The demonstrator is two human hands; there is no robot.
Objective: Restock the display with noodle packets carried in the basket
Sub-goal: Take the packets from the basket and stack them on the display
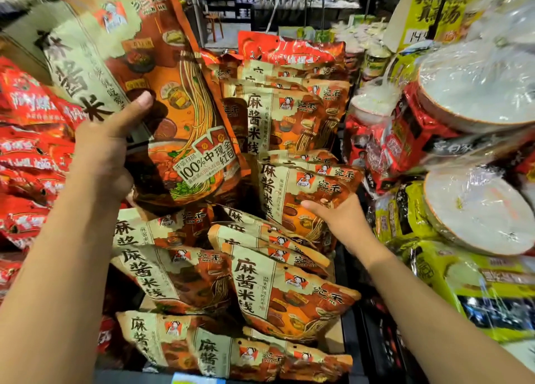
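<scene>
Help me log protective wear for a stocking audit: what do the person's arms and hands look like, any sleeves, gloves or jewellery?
The left forearm and right forearm are bare, with no sleeve edge in view. The left hand and right hand wear no gloves. No watch, bracelet or ring shows on the visible parts; most fingers are hidden.

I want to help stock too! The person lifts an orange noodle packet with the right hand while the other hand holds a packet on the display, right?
Not quite. The head view shows the left hand lifting the noodle packet; the right hand holds the display packet.
</scene>
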